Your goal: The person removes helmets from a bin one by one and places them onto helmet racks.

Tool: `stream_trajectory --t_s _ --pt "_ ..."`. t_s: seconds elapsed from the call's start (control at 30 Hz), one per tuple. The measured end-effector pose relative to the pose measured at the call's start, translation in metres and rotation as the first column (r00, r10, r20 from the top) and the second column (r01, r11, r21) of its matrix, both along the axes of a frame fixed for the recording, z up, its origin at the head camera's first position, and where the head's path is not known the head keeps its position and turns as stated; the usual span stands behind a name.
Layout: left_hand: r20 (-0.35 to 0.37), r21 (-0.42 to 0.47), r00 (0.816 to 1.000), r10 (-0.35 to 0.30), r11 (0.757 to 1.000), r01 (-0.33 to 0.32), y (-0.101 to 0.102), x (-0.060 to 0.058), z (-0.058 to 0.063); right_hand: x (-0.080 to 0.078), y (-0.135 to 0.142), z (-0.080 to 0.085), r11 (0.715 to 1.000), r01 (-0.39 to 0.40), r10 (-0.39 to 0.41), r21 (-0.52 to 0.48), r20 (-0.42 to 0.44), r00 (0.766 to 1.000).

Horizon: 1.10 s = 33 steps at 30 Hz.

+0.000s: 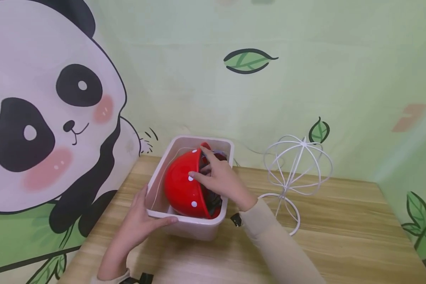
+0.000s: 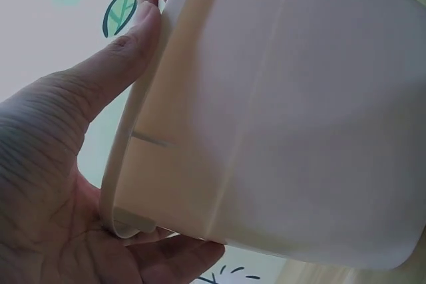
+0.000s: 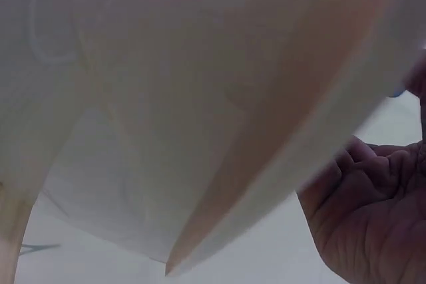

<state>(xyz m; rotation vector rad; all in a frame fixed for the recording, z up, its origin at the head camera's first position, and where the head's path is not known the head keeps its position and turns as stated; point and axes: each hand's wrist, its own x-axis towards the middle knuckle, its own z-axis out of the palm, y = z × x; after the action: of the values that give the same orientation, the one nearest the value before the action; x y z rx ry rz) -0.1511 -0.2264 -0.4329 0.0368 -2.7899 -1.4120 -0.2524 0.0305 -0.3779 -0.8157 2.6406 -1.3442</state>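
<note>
A red helmet (image 1: 181,185) with white dots lies on its side in a white plastic bin (image 1: 195,232), its dark inside facing right. My right hand (image 1: 221,177) grips the helmet's edge, thumb on the red shell and fingers reaching into the opening. In the right wrist view, the bin's wall (image 3: 166,98) fills most of the picture, with part of my right hand (image 3: 373,224) beyond the rim. My left hand (image 1: 140,219) holds the bin at its near left corner. The left wrist view has the left thumb (image 2: 123,48) along the rim and fingers underneath it.
A white wire stand (image 1: 304,144), globe-shaped on a ring base, is on the wooden table (image 1: 344,236) to the right of the bin. Behind the table hangs a green backdrop (image 1: 184,79) with a panda and leaves. A thin cable (image 1: 250,150) runs behind the bin.
</note>
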Motion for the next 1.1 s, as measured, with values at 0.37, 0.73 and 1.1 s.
stream_trajectory --t_s 0.37,0.73,1.1 --pt "-0.015 0.032 1.000 0.022 0.999 -0.022 0.000 -0.001 -0.003 -0.008 -0.014 0.014 0.997 -0.071 0.069 0.002 0.162 0.984" --pt "-0.003 0.024 1.000 0.017 1.000 -0.017 -0.002 0.001 -0.002 -0.010 -0.029 -0.013 0.995 0.090 -0.092 0.040 0.042 0.995" --pt "0.005 0.008 1.000 0.019 1.000 -0.019 -0.002 0.000 -0.005 -0.007 -0.034 -0.032 0.984 0.091 -0.097 -0.154 -0.033 0.995"
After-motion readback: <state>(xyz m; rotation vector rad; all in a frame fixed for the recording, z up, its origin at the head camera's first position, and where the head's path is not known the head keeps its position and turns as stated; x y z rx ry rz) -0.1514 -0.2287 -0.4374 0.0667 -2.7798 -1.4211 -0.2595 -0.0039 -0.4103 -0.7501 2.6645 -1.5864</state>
